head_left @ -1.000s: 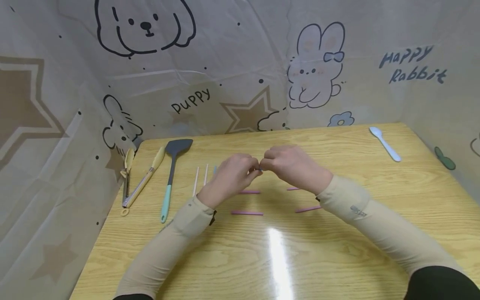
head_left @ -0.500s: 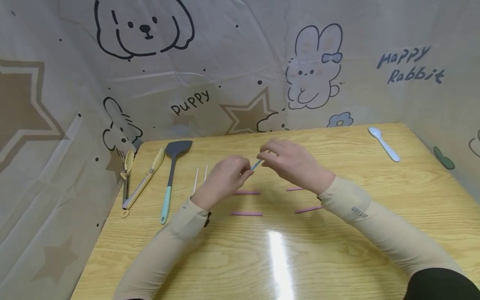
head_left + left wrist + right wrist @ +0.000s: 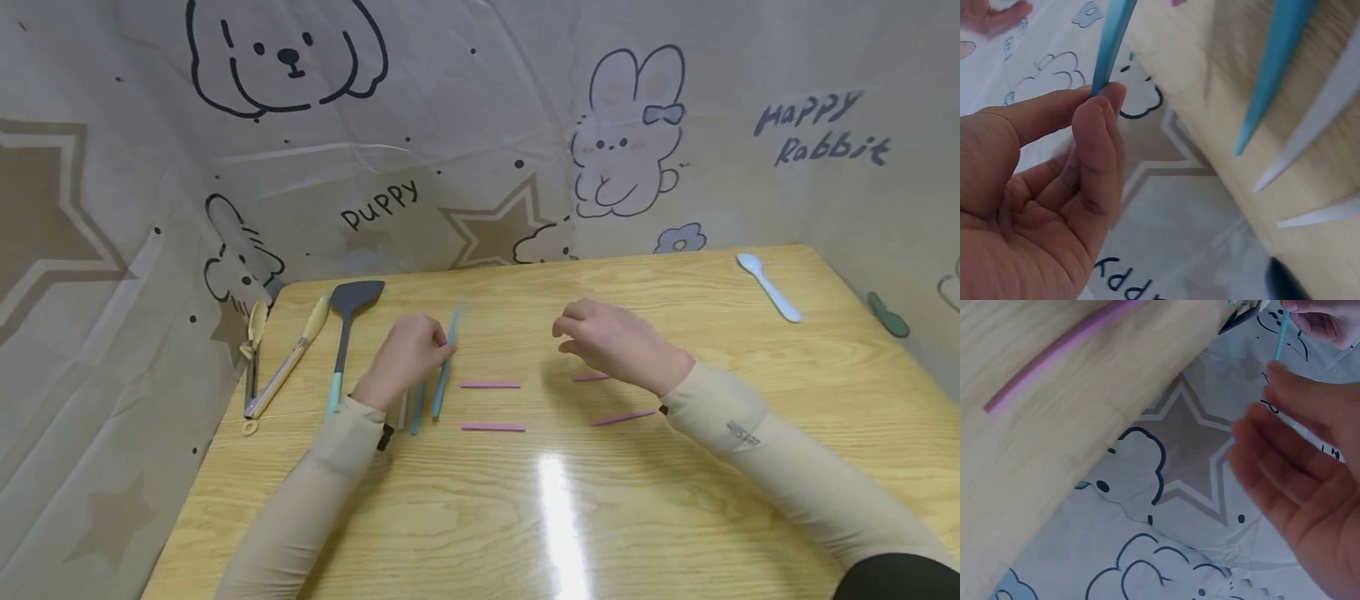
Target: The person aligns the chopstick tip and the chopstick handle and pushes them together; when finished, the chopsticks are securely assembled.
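My left hand [image 3: 408,354] pinches a blue tapered chopstick [image 3: 439,393] between thumb and fingertips, its thin end pointing toward the back wall. Close to it, a second blue chopstick [image 3: 1275,69] and two white chopsticks [image 3: 1316,115] lie on the table, partly hidden by the hand in the head view. To the right, my right hand [image 3: 618,343] hovers with loosely bent fingers and nothing in them, as the right wrist view [image 3: 1297,469] also shows. Below that hand are two purple sticks [image 3: 622,417]; two more purple sticks [image 3: 492,427] lie between the hands.
A dark spatula with a mint handle [image 3: 345,333] and yellow-tipped tongs [image 3: 292,358] lie on the table's left side. At the back right is a pale blue spoon [image 3: 769,287]. A printed cloth [image 3: 450,125] hangs behind the wooden table [image 3: 675,500].
The hands were together at the blue chopstick and have parted. My left hand carried it leftward beside the other chopsticks; my right hand let go and drew slightly right.
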{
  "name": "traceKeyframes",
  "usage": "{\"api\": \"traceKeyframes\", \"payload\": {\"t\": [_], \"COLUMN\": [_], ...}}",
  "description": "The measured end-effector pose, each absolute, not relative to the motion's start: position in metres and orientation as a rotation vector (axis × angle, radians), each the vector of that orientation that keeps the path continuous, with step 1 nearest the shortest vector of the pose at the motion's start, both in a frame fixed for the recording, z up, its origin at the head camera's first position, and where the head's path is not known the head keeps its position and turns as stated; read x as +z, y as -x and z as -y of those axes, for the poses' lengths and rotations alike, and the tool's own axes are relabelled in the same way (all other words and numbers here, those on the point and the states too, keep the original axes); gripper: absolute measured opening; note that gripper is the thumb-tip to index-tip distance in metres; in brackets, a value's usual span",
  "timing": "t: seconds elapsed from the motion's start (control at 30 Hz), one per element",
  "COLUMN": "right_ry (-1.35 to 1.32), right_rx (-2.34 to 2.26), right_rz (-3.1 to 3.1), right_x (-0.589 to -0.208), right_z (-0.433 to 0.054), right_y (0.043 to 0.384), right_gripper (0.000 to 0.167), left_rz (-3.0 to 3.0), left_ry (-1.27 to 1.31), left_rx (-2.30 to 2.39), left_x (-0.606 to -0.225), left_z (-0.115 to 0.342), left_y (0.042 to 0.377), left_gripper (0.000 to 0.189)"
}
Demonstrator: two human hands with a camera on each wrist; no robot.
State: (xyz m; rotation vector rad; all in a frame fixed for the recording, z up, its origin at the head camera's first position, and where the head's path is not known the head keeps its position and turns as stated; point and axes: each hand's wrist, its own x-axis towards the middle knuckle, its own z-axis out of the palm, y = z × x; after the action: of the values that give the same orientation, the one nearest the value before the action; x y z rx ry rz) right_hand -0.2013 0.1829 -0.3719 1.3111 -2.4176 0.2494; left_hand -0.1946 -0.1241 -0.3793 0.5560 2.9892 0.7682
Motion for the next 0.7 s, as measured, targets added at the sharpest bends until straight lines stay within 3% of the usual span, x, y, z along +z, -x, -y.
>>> {"api": "traceKeyframes", "payload": {"t": [0.27,0.47,0.7], "right_ry": [-1.274,-1.281,-1.22], "right_rx": [0.267,0.303,0.301], "right_rz": [2.767,2.911,2.947], "right_x": [-0.378,-0.382,-0.388], "right_z": [-0.197,-0.205,-0.209], "right_y": [0.197,0.194,0.194], "right_gripper": [0.029,0.015,0.02], "left_rz": [-2.906,-2.866,-2.839], "left_ry": [-0.401,-0.32,-0.267], "left_rx": [0.769,0.733,0.718], "left_x": [-0.39,-0.396,-0.401], "left_z": [0.133,0.134,0.133], "left_y": [0.2,0.204,0.205], "left_gripper": [0.053,0.052,0.041]}}
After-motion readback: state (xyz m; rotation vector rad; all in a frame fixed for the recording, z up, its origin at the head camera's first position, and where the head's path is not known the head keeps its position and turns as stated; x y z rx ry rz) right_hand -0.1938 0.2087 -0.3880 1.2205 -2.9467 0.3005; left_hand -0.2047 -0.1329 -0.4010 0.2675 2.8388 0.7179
